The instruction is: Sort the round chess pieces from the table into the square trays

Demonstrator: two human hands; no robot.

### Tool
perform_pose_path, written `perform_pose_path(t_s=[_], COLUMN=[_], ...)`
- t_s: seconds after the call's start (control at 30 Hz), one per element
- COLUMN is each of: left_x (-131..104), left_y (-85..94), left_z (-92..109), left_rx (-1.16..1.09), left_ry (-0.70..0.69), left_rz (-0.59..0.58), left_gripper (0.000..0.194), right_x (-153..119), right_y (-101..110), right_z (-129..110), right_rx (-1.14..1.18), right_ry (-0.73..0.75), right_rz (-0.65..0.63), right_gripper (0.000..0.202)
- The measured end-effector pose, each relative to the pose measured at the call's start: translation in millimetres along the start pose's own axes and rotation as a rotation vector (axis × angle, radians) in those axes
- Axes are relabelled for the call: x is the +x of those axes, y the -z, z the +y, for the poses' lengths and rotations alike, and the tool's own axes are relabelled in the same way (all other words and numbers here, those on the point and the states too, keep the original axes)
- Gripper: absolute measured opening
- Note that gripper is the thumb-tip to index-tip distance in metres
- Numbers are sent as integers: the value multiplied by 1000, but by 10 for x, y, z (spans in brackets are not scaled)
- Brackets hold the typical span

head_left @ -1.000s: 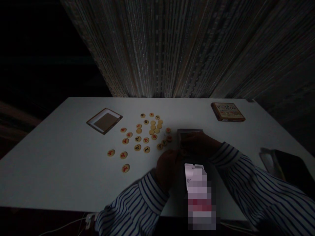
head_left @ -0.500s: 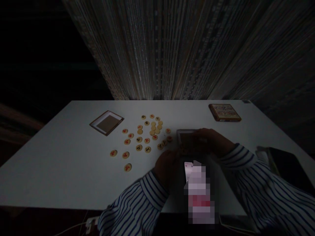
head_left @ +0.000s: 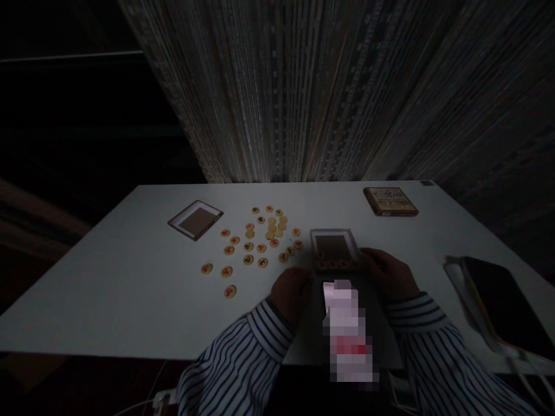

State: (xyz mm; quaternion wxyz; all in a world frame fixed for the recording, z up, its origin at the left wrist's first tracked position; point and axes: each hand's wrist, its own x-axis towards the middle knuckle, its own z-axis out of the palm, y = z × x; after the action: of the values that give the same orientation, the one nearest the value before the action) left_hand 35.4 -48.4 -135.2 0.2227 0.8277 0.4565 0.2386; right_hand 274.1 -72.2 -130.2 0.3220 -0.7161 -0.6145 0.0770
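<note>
A shallow open box (head_left: 332, 232) lies on the table in front of me, with several round Chinese chess pieces (head_left: 332, 264) along its near side. My left hand (head_left: 292, 292) is closed at the box's near left corner, its fingertips dim in shadow. Curled fingers of my right hand (head_left: 388, 274) rest against the box's right edge. To the left, many more Chinese chess pieces (head_left: 261, 248) are scattered, some showing red or black characters, others face down. A phone (head_left: 328, 294) with a lit, partly pixelated screen is just below the box.
Another shallow open tray (head_left: 196, 203) lies at the left of the white table (head_left: 130, 289). A printed box (head_left: 390, 200) sits at the back right. Near the right edge is a dark flat device (head_left: 503, 303) with a cable. A striped curtain (head_left: 295, 92) hangs behind.
My right hand has moved from above the box out to its right edge, uncovering the pieces inside. My left hand stays by the near left corner. The view has shifted slightly.
</note>
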Motion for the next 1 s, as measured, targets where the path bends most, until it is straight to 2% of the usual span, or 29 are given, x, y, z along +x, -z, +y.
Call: perform_pose_path(t_s=[0.13,0.4,0.67,0.9,1.0], left_x=[0,-9,-15,-20,-32], left_y=[38,-12,1,17,26], left_z=[18,-20,-14,-4,-1], left_rx=[15,0,-9,-16,-27], left_ry=[13,-13,-12,-13,-22], left_rz=[-34,23,16,16,46], left_gripper=[23,22,21,19,19], right_x=[1,-7,-10,-26,-45], right_y=[-13,-35,-35,-45,-47], right_z=[29,54,67,97,91], right_rx=[-17,-8,-18,-18,-16], right_ry=[12,20,9,24,19], right_rz=[-47,-18,-42,10,82], right_gripper=[33,30,34,32,29])
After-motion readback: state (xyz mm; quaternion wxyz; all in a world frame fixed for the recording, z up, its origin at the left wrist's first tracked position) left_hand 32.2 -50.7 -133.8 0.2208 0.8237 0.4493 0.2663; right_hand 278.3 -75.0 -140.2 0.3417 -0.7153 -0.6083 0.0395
